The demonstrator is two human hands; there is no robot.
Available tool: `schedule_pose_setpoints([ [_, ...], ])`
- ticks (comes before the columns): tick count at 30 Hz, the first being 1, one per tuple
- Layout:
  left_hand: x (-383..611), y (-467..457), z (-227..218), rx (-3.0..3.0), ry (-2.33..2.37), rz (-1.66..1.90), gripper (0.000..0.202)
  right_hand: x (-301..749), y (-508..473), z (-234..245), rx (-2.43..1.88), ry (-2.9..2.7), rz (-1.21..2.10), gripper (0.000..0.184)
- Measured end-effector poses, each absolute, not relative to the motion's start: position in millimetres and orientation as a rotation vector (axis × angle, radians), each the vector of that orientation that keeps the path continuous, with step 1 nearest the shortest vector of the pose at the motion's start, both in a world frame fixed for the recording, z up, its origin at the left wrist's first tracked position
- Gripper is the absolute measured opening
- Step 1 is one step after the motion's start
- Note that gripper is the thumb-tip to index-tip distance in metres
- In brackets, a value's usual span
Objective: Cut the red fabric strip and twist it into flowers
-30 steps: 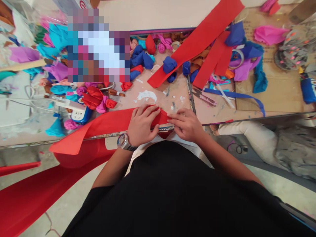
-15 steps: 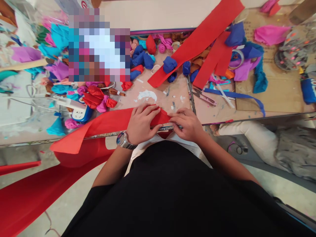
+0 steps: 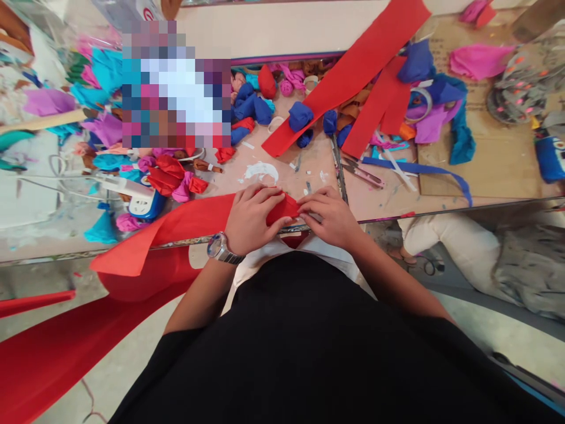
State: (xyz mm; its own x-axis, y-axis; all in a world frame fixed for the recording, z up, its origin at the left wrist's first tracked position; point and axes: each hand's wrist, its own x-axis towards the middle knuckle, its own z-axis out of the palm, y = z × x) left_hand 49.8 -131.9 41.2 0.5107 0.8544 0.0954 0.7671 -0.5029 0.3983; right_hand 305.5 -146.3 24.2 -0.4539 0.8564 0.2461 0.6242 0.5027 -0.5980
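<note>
A long red paper strip (image 3: pixel 176 227) lies along the near edge of the table (image 3: pixel 309 171) and hangs off to the left toward the floor. My left hand (image 3: pixel 251 219), with a wristwatch, presses on the strip's right end, fingers curled over a folded bit. Facing it, my right hand (image 3: pixel 329 218) pinches the same folded end with its fingertips. The very tip of the strip is hidden between my fingers.
Crumpled blue, red, pink and teal paper balls (image 3: pixel 253 106) litter the table's back. Two red strips (image 3: pixel 353 76) lie diagonally at the right, above scissors (image 3: pixel 359 174) and a blue ribbon (image 3: pixel 419 171). A white power strip (image 3: pixel 128 191) sits left. Another person's leg (image 3: pixel 445 247) shows at right.
My two hands have drawn closer together, and the strip's right end is bunched into a tighter fold between them. The view shifted slightly.
</note>
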Motion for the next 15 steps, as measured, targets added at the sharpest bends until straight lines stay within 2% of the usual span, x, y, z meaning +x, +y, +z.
schedule_pose_setpoints([
  [3,50.7,-132.6,41.9,2.458,1.363,0.402,0.062,302.1,-145.3,27.3,-1.272,-2.163,0.640,0.018],
  [7,50.9,-131.6,41.7,2.466,1.374,0.366,0.049,301.5,-144.4,28.5,-1.309,-2.140,0.660,0.019],
  [15,50.3,-131.0,42.9,2.451,1.367,0.376,0.047,303.0,-142.4,25.0,-1.199,-2.221,0.582,0.019],
])
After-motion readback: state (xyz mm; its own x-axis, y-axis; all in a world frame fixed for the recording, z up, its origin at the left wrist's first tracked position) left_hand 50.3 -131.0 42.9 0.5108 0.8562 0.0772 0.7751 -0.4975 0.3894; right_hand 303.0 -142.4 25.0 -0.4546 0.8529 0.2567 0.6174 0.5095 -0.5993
